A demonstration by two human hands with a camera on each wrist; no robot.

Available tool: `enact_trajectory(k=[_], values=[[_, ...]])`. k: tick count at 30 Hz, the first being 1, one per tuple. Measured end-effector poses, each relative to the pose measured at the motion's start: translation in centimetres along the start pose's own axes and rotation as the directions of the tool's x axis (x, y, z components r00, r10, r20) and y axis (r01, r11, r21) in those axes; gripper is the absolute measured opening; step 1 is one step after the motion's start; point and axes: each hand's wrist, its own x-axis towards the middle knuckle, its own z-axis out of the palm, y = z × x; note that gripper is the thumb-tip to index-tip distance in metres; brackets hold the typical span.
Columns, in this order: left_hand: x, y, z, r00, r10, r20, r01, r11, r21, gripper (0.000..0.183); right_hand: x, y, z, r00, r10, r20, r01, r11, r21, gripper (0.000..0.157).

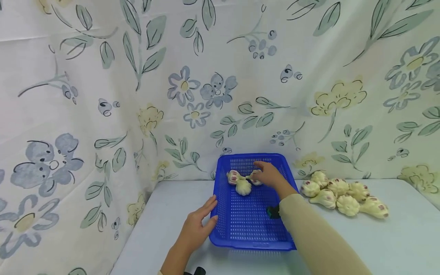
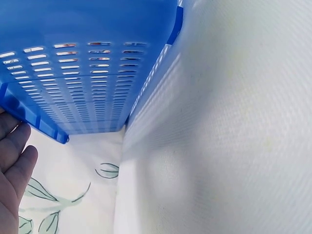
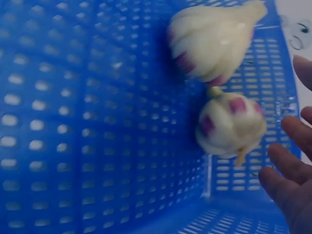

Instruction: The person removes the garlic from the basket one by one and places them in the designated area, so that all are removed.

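Observation:
A blue plastic basket (image 1: 254, 225) with slotted walls stands on the white table. Three garlic bulbs lie in its far part: one at the left (image 1: 233, 176), one nearer (image 1: 243, 187), and one (image 1: 256, 178) partly covered by my right hand (image 1: 271, 175). In the right wrist view, my right hand (image 3: 292, 170) has its fingers spread, apart from the purple-marked garlic bulb (image 3: 231, 124) beside them. My left hand (image 1: 197, 224) rests with extended fingers against the basket's left rim. The left wrist view shows those fingers (image 2: 14, 146) at the blue edge.
Several more garlic bulbs (image 1: 347, 205) lie in a group on the table, right of the basket. A flowered cloth (image 1: 240, 95) hangs behind the table. A small dark object (image 1: 273, 212) shows beside my right sleeve, over the basket.

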Motion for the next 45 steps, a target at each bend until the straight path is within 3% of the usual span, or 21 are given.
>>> enact_trajectory(k=[10, 22, 45], values=[[0.0, -0.2, 0.1, 1.0, -0.014, 0.001, 0.014, 1.0, 0.009, 0.047, 0.0, 0.0, 1.1, 0.996, 0.023, 0.086, -0.014, 0.994, -0.106, 0.07], [-0.1, -0.2, 0.1, 1.0, -0.013, -0.004, 0.013, 1.0, 0.02, 0.047, -0.7, -0.2, 0.8, 0.994, 0.061, 0.085, -0.053, 0.994, -0.097, 0.059], [0.0, -0.1, 0.2, 1.0, -0.019, 0.003, 0.019, 1.0, 0.016, 0.047, -1.0, 0.0, 1.1, 0.965, 0.112, 0.237, -0.077, 0.985, -0.152, 0.06]])
